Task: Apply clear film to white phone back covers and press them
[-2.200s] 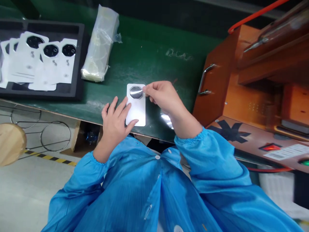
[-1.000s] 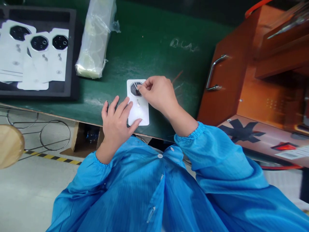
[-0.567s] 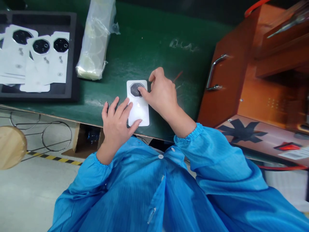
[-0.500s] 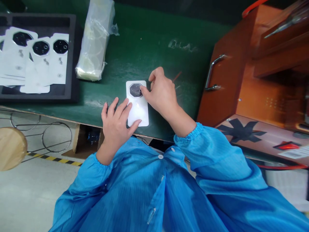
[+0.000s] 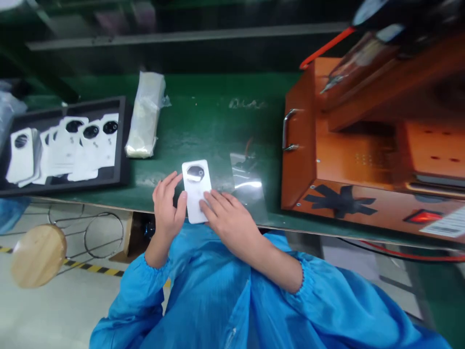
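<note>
A white phone back panel (image 5: pixel 196 201) with a dark camera window (image 5: pixel 195 172) near its top lies flat on the green table (image 5: pixel 196 121). A bright strip, perhaps glare, crosses the lower left of that window. My left hand (image 5: pixel 168 208) is at the panel's left edge, thumb and fingers apart, fingertips close to or touching the side. Across the lower right of the panel lie the outstretched fingers of my right hand (image 5: pixel 232 220), hiding that corner. To the right, a clear film sheet (image 5: pixel 249 186) rests on the table, shiny in places.
At the left, a black tray (image 5: pixel 125 140) holds several similar white panels (image 5: pixel 23 157). Beside it lies a plastic-wrapped pale stack (image 5: pixel 143 121). An orange machine (image 5: pixel 301 140) with a metal handle stands at the right. A wooden stool (image 5: pixel 38 257) is below the table's front edge.
My right hand has moved from the camera window down to the panel's lower right. My left hand has shifted off the panel's face to its edge. The clear film now shows at right. The view has tilted up.
</note>
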`<move>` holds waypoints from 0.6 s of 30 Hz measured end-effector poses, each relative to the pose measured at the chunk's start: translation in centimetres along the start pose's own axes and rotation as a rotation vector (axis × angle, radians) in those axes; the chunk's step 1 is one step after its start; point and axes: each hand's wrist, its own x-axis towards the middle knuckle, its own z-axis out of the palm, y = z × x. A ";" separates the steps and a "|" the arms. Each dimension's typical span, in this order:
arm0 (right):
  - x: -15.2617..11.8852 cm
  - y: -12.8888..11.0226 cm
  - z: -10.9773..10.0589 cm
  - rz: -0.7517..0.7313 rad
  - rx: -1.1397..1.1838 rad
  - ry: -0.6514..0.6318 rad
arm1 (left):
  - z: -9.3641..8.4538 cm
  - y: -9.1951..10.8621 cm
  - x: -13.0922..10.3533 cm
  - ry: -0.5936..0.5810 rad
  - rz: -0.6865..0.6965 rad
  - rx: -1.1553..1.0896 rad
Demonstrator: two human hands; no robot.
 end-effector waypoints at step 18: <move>-22.1 5.9 -15.9 0.487 0.199 0.743 | 7.1 23.9 11.9 -0.832 0.119 -0.584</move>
